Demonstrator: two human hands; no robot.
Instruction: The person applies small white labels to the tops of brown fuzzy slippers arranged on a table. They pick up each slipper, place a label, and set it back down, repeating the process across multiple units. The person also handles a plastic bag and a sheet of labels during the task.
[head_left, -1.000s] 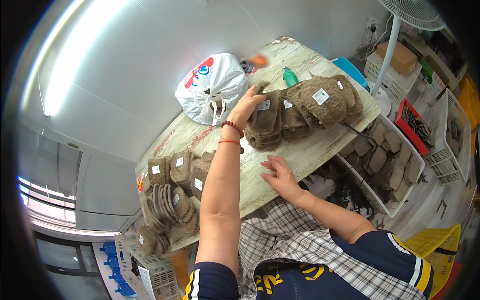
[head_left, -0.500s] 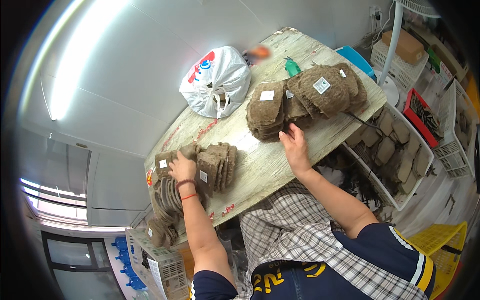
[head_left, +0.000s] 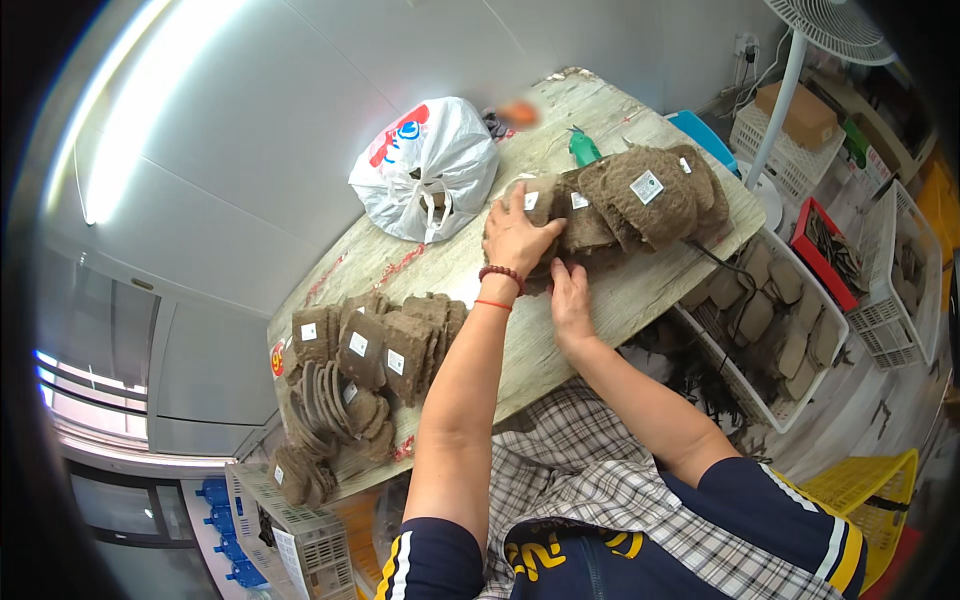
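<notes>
Brown, fuzzy fibrous pads with white labels stand in stacks on the table. My left hand (head_left: 515, 243) lies over the leftmost stack of the far-right group (head_left: 541, 190), thumb on one side and fingers round the other, gripping it. My right hand (head_left: 572, 303) is at the near edge of that stack, fingers stretched out and palm turned inward. Thicker rounded pads (head_left: 655, 205) lie just to the right. Another group of labelled pads (head_left: 362, 350), some upright and some leaning, fills the table's left end.
A tied white plastic bag (head_left: 425, 170) sits at the table's back, near a green bottle-like object (head_left: 583, 147). To the right of the table (head_left: 520, 345) are a white crate of pads (head_left: 795, 385), a red box (head_left: 826, 250) and a standing fan (head_left: 835, 30). A black cable hangs over the right edge.
My left hand has left the left-end pads and moved right onto the far-right group's leftmost stack. A labelled pad now shows where it was. My right hand stays by that stack.
</notes>
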